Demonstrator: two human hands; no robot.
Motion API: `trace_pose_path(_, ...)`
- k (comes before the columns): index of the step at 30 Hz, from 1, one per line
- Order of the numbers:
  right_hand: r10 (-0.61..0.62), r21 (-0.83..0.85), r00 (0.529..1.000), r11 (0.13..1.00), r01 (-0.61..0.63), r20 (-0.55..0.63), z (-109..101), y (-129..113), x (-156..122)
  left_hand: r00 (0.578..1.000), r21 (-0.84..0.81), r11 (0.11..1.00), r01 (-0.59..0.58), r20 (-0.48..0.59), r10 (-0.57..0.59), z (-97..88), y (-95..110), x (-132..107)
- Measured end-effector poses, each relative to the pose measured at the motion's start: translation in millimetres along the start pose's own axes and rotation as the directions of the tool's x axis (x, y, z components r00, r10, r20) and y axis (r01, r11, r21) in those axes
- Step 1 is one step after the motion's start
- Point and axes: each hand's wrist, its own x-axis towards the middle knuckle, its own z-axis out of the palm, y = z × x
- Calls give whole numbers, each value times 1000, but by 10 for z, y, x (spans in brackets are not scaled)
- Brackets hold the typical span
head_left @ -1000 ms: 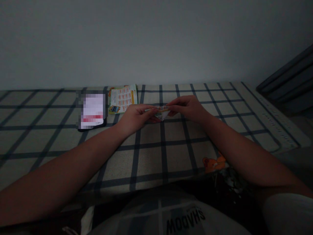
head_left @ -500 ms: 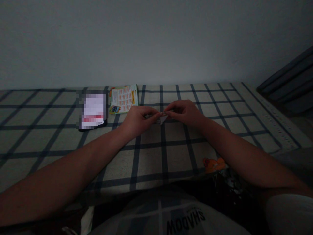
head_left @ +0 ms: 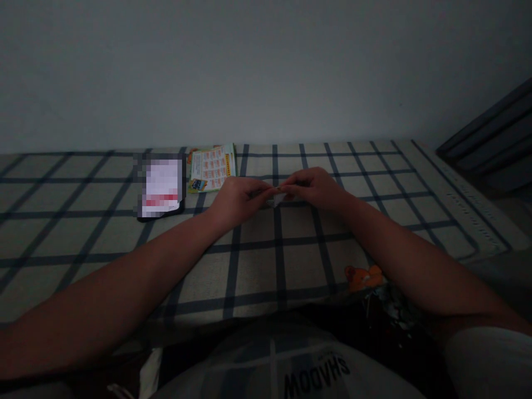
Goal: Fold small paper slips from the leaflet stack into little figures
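Over the middle of the checked cloth [head_left: 257, 271], the left hand [head_left: 235, 200] and the right hand [head_left: 318, 185] both pinch one small paper [head_left: 278, 198]; its pale part points near, but its long axis I cannot tell.

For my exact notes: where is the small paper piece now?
In the head view, the small paper piece is near the centre, between the fingertips of the left hand and right hand, right of the colourful leaflet.

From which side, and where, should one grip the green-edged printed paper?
Probably grip the printed paper by its right edge, coming from the right: it lies flat, with a dark-rimmed rectangular object close on its left.
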Motion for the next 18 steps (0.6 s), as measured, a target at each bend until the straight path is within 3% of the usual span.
trace_pose_path(8,-6,14,998,1000,6,-56,-10,80,6,998,60,996,-65,-17,66,-54,-107,22)
trace_pose_path(13,24,42,998,999,-22,-58,-27,150,7,996,-18,998,-58,63,59,-60,-239,49)
trace_pose_path(18,44,15,999,999,-44,32,-99,202,23,985,16,997,-80,156,76,-125,-271,116)
